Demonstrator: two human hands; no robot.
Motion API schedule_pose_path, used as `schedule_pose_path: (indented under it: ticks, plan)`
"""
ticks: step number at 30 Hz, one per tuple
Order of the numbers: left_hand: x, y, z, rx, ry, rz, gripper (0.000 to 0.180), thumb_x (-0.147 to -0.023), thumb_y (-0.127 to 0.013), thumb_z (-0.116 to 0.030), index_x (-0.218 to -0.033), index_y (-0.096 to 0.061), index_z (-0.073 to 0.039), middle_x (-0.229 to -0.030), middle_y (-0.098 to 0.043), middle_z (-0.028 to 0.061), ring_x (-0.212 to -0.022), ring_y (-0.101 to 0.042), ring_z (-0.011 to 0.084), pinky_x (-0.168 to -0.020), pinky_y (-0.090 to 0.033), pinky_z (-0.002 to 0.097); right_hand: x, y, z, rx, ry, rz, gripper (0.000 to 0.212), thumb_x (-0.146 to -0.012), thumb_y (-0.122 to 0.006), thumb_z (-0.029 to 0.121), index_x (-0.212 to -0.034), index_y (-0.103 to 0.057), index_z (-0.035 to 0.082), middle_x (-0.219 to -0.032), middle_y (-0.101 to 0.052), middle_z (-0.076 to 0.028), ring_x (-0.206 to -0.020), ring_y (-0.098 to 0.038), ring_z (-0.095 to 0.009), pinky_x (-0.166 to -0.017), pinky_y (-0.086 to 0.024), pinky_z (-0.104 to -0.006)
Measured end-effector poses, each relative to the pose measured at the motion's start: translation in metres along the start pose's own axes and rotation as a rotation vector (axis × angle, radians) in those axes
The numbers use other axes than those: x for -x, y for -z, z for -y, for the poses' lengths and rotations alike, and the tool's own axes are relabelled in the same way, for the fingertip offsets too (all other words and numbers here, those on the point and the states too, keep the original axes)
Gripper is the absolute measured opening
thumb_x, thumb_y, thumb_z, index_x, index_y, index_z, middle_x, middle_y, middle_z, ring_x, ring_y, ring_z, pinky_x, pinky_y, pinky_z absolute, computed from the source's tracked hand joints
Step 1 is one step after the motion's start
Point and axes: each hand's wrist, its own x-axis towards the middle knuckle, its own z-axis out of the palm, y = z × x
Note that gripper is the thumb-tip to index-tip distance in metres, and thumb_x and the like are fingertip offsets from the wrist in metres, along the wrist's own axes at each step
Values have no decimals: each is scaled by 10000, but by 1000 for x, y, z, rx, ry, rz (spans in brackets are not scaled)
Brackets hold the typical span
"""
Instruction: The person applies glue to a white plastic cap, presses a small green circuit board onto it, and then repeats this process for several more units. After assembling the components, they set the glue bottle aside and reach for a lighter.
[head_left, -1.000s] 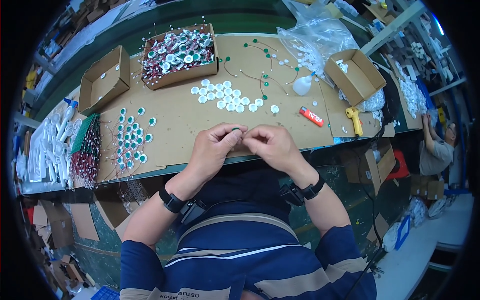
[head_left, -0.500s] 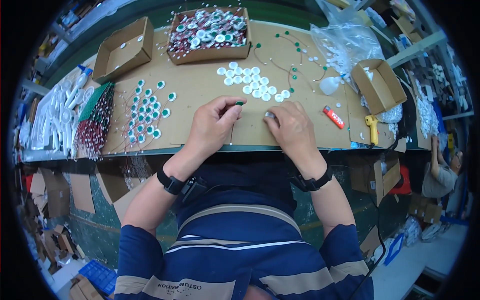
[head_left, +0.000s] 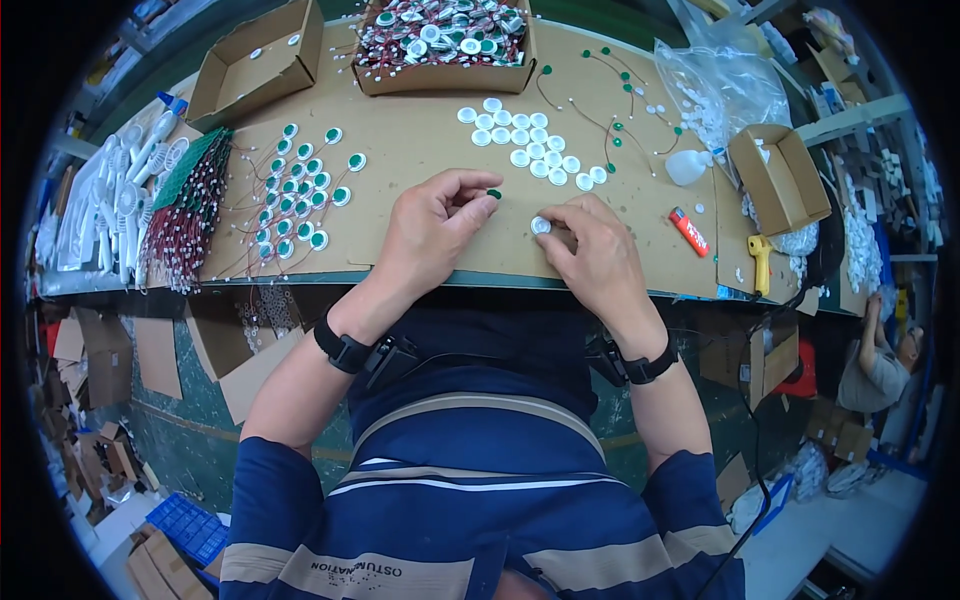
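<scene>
The work looks partly done. At the left of the desk (head_left: 400,140), a cluster of finished-looking pieces (head_left: 320,180) shows green centres on white rims, thin wires trailing. What seems left is the patch of plain white caps (head_left: 539,135) in the middle, and the loose wired discs (head_left: 618,128) scattered farther right, with no cap on them.

The person's left hand (head_left: 435,230) has its grip closed on 1 green disc (head_left: 494,194) at the fingertips. The right hand (head_left: 598,250) pinches 1 white cap (head_left: 541,226) between thumb and forefinger, just above the near part of the desk. These 2 parts are near each other but apart, so that pair appears unjoined.

The far cardboard box (head_left: 450,80) is heaped with green-and-white pieces and red wires. The left box (head_left: 262,92) shows 2 small white pieces inside; the right box (head_left: 790,180) has pale scraps; the clear bag (head_left: 745,75) lies by small white parts.
</scene>
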Motion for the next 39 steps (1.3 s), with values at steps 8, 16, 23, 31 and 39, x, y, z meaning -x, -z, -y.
schedule_pose_path:
  ticks: [8, 16, 23, 31, 39]
  plan:
    - [0, -3, -15, -67, 88, 205, 313, -1045, -731, -103, -1344, -763, -17, -961, -761, 30, -876, -675, 84, -789, -558, 269, 6, 3, 2, -137, 57, -138, 240, -893, -829, 15, -1130, -792, 3, -1017, -739, -115, -791, -726, -224, -703, -590, -326]
    - [9, -13, -29, -8, 128, 327, 395, -1036, -690, -45, -1426, -692, 18, -976, -732, 6, -883, -678, 69, -842, -581, 251, 14, 1, 4, -219, 252, -57, 226, -884, -832, -17, -1105, -789, 0, -1015, -755, -112, -785, -743, -189, -669, -591, -296]
    - [20, -14, -44, -212, 163, 456, 403, -1021, -704, -36, -1418, -689, 31, -954, -737, 11, -889, -683, 72, -819, -574, 258, 31, 2, 3, -360, 204, 0, 231, -870, -837, -29, -1094, -792, 5, -940, -753, -103, -762, -742, -183, -659, -590, -292]
    - [-13, -13, -19, -301, -90, 188, 275, -979, -762, -65, -1249, -792, -27, -986, -768, 96, -851, -731, 198, -803, -587, 337, 31, 16, -16, -265, 87, 27, 175, -873, -824, -17, -1046, -805, 0, -888, -740, -79, -704, -699, -136, -633, -561, -274]
    - [-28, -27, -16, -592, -379, 360, 322, -877, -845, -67, -1197, -809, -73, -1017, -742, 98, -950, -731, 276, -837, -600, 374, 33, 13, -23, -286, 55, 17, 149, -875, -815, -10, -1024, -811, -4, -867, -732, -64, -685, -665, -106, -620, -536, -260]
